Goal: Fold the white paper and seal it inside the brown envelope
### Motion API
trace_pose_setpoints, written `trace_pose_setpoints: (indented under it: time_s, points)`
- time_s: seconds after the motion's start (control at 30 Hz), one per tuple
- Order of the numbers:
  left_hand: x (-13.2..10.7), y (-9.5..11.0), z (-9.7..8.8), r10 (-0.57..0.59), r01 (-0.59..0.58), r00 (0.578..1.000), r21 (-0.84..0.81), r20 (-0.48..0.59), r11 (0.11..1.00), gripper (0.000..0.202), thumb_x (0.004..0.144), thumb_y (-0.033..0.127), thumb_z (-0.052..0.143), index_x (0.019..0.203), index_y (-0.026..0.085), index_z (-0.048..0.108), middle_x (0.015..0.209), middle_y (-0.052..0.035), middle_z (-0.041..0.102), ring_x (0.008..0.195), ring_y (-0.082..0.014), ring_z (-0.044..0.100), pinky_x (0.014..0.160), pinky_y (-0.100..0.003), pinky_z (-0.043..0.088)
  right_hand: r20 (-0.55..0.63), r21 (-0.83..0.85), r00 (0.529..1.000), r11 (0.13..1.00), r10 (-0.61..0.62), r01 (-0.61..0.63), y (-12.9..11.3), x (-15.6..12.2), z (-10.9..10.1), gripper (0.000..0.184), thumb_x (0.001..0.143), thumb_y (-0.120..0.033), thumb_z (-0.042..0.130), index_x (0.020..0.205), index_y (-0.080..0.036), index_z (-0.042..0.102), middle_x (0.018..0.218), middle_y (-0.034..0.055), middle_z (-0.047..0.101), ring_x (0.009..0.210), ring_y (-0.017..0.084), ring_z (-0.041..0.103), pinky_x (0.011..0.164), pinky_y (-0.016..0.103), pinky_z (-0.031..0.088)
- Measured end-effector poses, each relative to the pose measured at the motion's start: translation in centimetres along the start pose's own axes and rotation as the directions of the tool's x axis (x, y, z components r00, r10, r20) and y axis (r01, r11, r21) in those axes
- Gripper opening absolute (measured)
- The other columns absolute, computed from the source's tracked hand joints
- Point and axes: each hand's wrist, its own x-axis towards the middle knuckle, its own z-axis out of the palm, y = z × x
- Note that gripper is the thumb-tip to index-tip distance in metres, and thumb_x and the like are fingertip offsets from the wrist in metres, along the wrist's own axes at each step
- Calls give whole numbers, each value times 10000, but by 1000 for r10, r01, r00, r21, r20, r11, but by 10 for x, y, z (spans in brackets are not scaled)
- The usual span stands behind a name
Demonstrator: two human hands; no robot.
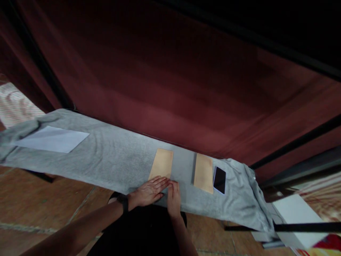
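A tan, flat paper envelope (162, 164) lies on the grey cloth in front of me, its near end hidden under my hands. My left hand (149, 191), with a dark watch at the wrist, rests flat across that near end, fingers stretched out. At the near right corner, my right hand (173, 200) has its fingers bent and pressed together on the envelope's edge, touching the left fingertips. To the right lies a second tan envelope (204, 173), apart from both hands. Beside it is a phone (220, 180) with a dark screen.
Grey cloth (119, 153) covers the long narrow table. A white paper sheet (53, 138) lies at its left end. Behind stands a dark red fabric wall (160, 92) with black frame bars. White boards (298, 217) are low on the right, above a brown tiled floor (66, 195).
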Motion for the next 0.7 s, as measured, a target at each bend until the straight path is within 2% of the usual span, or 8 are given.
trace_pose_setpoints:
  time_s: [0.07, 0.13, 0.23, 0.3, 0.4, 0.47, 0.57, 0.7]
  points:
    - [-6, 5, 1, -11, 10, 1000, 18, 16, 1000, 595, 927, 305, 533, 1503, 258, 391, 1561, -60, 419, 1446, -221, 367, 1215, -382, 231, 32, 6, 999, 1000, -21, 20, 0, 5, 1, 416, 1050, -366, 273, 1224, -191, 608, 1233, 120, 641, 1199, 218, 570, 1066, 413, 424]
    - [-10, 9, 3, -35, 35, 999, 35, 23, 999, 597, 907, 290, 556, 1485, 235, 421, 1548, -81, 439, 1443, -239, 373, 1219, -410, 232, 135, -13, 987, 996, -82, 84, -2, 9, 2, 430, 1051, -338, 281, 1298, -185, 598, 1339, 118, 608, 1293, 216, 518, 1136, 442, 358]
    - [-15, 12, 7, -61, 61, 998, 36, -4, 997, 563, 881, 248, 574, 1436, 223, 485, 1505, -95, 494, 1429, -252, 396, 1215, -433, 258, 303, -75, 936, 975, -178, 209, -4, 12, 5, 431, 1052, -293, 303, 1396, -198, 545, 1443, 99, 541, 1383, 215, 441, 1193, 477, 270]
    - [-17, 13, 9, -57, 58, 998, 35, -24, 998, 534, 882, 238, 571, 1412, 215, 512, 1480, -102, 523, 1416, -254, 416, 1211, -430, 275, 354, -147, 911, 949, -214, 280, -5, 12, 5, 446, 1050, -278, 322, 1465, -204, 466, 1507, 95, 465, 1427, 220, 381, 1204, 488, 246]
    - [-22, 13, 9, -44, 46, 998, 71, -36, 996, 535, 907, 273, 560, 1431, 189, 487, 1493, -123, 504, 1410, -255, 424, 1208, -418, 280, 397, -267, 887, 895, -236, 358, -2, 9, 1, 492, 1055, -283, 327, 1537, -186, 328, 1568, 104, 355, 1464, 225, 312, 1204, 491, 245]
    - [-28, 12, 10, -35, 39, 999, 108, -36, 993, 578, 924, 293, 542, 1479, 191, 418, 1535, -116, 450, 1424, -243, 404, 1206, -402, 282, 406, -347, 881, 852, -241, 392, 2, 7, -4, 520, 1060, -317, 338, 1555, -174, 272, 1574, 114, 336, 1466, 233, 306, 1199, 490, 255]
    - [-38, 8, 15, -46, 55, 997, 186, -56, 981, 620, 948, 278, 493, 1536, 225, 304, 1582, -78, 382, 1448, -219, 362, 1198, -388, 293, 406, -456, 880, 779, -248, 430, 12, 4, -13, 549, 1059, -369, 362, 1563, -182, 249, 1575, 109, 336, 1456, 236, 328, 1195, 473, 271]
    - [-49, 6, 23, -87, 124, 986, 276, -144, 953, 631, 961, 274, 465, 1554, 224, 257, 1599, -76, 348, 1458, -231, 343, 1182, -404, 328, 411, -546, 877, 703, -250, 456, 22, 4, -18, 542, 1059, -354, 351, 1561, -174, 252, 1583, 106, 322, 1454, 228, 331, 1189, 450, 282]
